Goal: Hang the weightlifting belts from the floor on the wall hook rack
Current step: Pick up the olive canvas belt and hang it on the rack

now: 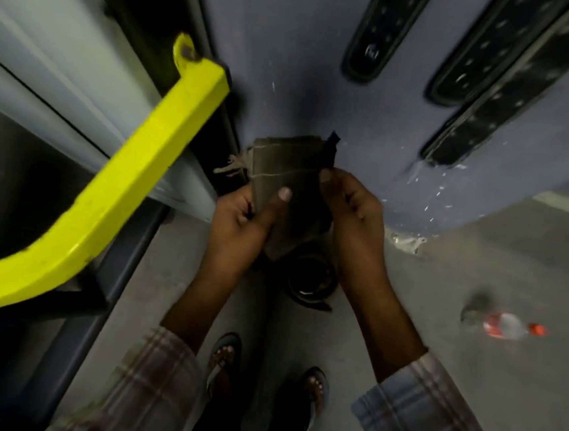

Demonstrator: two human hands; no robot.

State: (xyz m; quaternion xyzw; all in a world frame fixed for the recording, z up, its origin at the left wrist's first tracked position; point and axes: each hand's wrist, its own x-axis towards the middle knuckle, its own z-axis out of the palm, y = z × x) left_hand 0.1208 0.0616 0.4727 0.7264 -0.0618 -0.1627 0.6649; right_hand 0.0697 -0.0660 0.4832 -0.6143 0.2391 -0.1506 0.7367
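I hold a worn brown weightlifting belt (290, 174) in front of me at the foot of the blue-grey wall. My left hand (244, 222) grips its wide padded part, thumb on top. My right hand (349, 204) pinches its dark strap end between thumb and fingers. A coiled black belt (310, 281) lies on the floor below my hands. Three black belts hang flat on the wall above: one (377, 38) in the middle, one (490, 51) to its right, and a longer one (514, 94) further right. The hook rack itself is out of view.
A bright yellow metal frame bar (131, 181) slants across the left, close to my left hand, with grey panels behind it. A plastic bottle with a red cap (510, 326) lies on the concrete floor at the right. My sandalled feet (226, 358) stand below.
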